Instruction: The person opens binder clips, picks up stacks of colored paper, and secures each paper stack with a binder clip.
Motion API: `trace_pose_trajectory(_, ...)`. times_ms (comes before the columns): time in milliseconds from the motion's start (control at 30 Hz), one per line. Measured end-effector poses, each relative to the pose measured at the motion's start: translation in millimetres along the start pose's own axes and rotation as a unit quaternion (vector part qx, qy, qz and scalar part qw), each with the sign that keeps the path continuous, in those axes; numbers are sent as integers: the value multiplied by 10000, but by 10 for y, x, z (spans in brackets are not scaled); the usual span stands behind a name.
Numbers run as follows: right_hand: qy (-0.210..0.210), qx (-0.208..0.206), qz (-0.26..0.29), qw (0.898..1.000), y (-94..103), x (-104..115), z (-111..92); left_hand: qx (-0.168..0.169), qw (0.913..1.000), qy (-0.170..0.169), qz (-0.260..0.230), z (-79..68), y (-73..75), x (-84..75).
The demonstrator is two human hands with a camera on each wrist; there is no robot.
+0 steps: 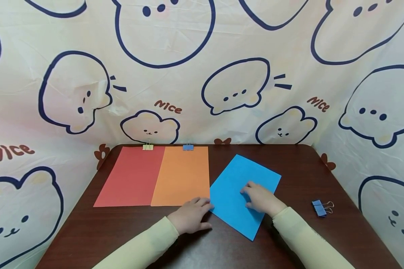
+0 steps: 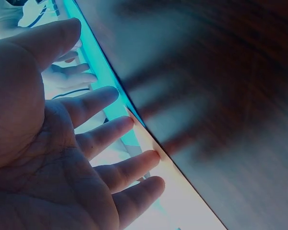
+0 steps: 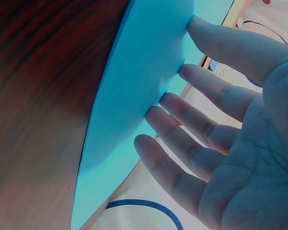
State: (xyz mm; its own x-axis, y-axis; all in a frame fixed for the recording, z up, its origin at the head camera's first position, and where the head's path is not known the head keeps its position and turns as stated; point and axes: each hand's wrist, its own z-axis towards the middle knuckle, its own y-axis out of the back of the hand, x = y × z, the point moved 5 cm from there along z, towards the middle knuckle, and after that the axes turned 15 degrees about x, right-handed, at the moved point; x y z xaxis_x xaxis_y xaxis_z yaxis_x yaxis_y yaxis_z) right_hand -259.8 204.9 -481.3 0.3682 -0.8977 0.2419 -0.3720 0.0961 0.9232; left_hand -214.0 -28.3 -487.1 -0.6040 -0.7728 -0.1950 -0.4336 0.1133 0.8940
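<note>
A blue sheet of paper [image 1: 237,173] lies turned at an angle on the table, its left corner meeting the lower right corner of the orange sheet [image 1: 182,175]. My right hand [image 1: 262,198] rests its fingertips on the blue sheet; the right wrist view shows these fingers [image 3: 165,127] spread and nearly straight, with nothing gripped. At the corner where blue meets orange, my left hand [image 1: 192,216] has its fingertips at the paper edges. In the left wrist view its fingers [image 2: 105,136] are extended and apart. Left of the orange sheet lies a red sheet [image 1: 129,177].
A yellow-green binder clip [image 1: 148,147] sits on the top edge of the red sheet, and a blue binder clip [image 1: 188,148] on the orange one. Another blue binder clip [image 1: 320,208] lies at the right of the dark wooden table [image 1: 121,231]. Printed cloth [image 1: 188,86] hangs behind.
</note>
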Motion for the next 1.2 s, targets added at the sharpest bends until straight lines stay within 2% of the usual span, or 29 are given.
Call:
trace_pose_trajectory(433, 37, 30, 50, 10000, 41, 52, -50, -89, 9999, 84, 92, -18, 32, -47)
trace_pose_trajectory(700, -2, 94, 308, 9995, 90, 14, -109, -116, 9997, 74, 184, -22, 51, -59)
trace_pose_trajectory(1000, 1, -231, 507, 9984, 327, -241, -269, -112, 9996, 105, 230, -15, 32, -61)
trace_pose_trajectory(1200, -62, -734, 603, 9955, 481, -398, -412, -103, 9996, 104, 225, -5, 26, -56)
